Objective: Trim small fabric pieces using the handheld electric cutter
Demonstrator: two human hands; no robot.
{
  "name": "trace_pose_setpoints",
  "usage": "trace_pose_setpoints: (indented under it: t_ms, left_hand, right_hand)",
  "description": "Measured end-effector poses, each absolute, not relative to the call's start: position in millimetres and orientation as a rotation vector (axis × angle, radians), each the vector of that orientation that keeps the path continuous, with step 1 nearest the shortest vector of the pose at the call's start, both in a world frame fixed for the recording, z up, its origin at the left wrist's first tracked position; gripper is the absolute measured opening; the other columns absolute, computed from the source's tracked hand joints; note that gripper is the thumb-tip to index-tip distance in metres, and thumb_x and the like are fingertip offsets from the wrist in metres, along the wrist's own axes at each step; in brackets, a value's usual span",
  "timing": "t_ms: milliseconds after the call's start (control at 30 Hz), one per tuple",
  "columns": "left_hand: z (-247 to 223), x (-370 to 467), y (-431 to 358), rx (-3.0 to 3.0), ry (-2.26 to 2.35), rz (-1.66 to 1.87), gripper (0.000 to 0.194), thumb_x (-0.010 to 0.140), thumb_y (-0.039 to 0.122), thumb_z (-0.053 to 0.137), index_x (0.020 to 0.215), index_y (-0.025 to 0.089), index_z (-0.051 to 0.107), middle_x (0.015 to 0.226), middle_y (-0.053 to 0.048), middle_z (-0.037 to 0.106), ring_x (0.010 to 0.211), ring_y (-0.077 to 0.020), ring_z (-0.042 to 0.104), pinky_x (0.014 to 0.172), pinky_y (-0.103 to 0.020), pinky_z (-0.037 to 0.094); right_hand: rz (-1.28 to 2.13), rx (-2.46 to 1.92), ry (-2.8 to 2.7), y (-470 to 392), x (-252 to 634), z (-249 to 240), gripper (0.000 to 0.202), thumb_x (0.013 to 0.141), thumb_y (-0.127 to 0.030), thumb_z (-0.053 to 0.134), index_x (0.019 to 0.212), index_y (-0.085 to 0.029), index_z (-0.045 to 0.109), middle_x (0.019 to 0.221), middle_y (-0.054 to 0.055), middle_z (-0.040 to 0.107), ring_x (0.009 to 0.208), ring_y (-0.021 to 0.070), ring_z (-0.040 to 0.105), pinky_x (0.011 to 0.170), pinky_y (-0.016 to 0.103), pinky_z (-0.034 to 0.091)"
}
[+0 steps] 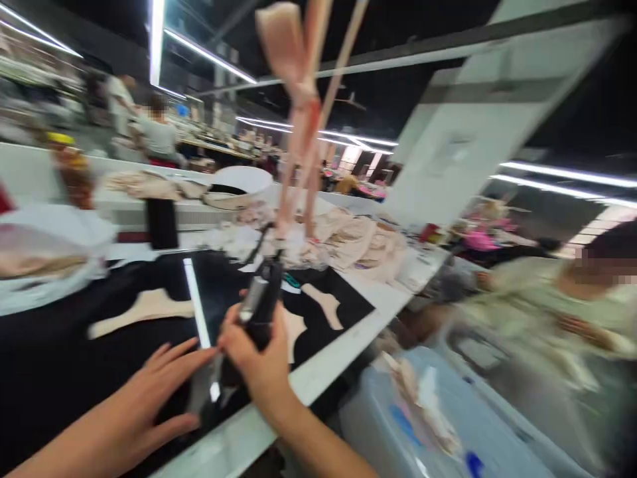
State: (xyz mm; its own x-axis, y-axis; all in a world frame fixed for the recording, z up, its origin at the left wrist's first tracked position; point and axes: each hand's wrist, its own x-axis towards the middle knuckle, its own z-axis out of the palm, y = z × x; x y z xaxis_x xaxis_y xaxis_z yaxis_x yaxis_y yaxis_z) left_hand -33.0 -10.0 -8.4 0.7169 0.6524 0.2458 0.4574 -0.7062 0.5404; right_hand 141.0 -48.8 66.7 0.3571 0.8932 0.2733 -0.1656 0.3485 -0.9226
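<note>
My right hand (259,362) is wrapped round a black hand tool with a silvery part (256,305); blur hides its exact kind. Fingers stretched out, my left hand (144,398) is low over the black table surface (44,365), its fingertips at a shiny pale strip (196,299). Whether it touches the strip I cannot tell. A beige cut fabric piece (144,312) lies on the black surface beyond the left hand. Another beige piece (326,305) lies right of the tool, and a third is partly hidden behind my right hand.
Beige fabric pieces (368,242) are heaped behind the black surface. Peach straps (301,133) hang above the table. Right of the white table edge (343,355) stands a bluish plastic bin (448,411) with fabric inside. A person (537,299) sits at right; others work far left.
</note>
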Motion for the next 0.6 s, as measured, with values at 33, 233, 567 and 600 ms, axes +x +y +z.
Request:
trace_pose_setpoints:
  t_ms: [33, 233, 567, 600]
  left_hand:
    - [0, -46, -14, 2.455, 0.914, 0.476, 0.065, 0.090, 0.040, 0.076, 0.149, 0.033, 0.050, 0.152, -0.008, 0.054, 0.144, -0.0363, 0.045, 0.119, -0.064, 0.034]
    - [20, -51, -12, 2.290, 0.932, 0.282, 0.088, 0.082, 0.040, 0.085, 0.157, 0.030, 0.039, 0.159, -0.009, 0.047, 0.156, -0.0350, 0.023, 0.126, -0.063, 0.012]
    - [17, -43, -25, 2.312, 1.071, 0.471, 0.085, 0.078, 0.037, 0.089, 0.149, 0.022, 0.047, 0.142, -0.014, 0.058, 0.137, -0.0359, 0.050, 0.121, -0.065, 0.025]
    - [17, -42, -26, 2.323, 1.065, 0.472, 0.084, 0.078, 0.037, 0.089, 0.148, 0.021, 0.047, 0.140, -0.014, 0.059, 0.134, -0.0351, 0.052, 0.121, -0.064, 0.027]
  right_hand:
    - [0.884, -0.901, -0.953, -47, 138, 65, 0.039, 0.078, -0.039, 0.083, 0.107, -0.022, 0.063, 0.082, -0.004, 0.068, 0.063, 0.0127, 0.062, 0.063, 0.028, 0.057]
    - [0.885, -0.797, -0.924, -30, 154, 59, 0.046, 0.083, -0.036, 0.083, 0.119, -0.027, 0.057, 0.085, -0.004, 0.066, 0.064, 0.0122, 0.062, 0.063, 0.028, 0.055]
    - [0.863, -0.757, -0.965, -10, 131, 59, 0.036, 0.085, -0.035, 0.082, 0.111, -0.027, 0.059, 0.083, -0.004, 0.065, 0.066, 0.0127, 0.062, 0.065, 0.030, 0.054]
    - [0.869, -0.753, -0.969, -8, 130, 58, 0.036, 0.085, -0.035, 0.082, 0.112, -0.027, 0.059, 0.084, -0.004, 0.066, 0.067, 0.0128, 0.062, 0.065, 0.030, 0.054]
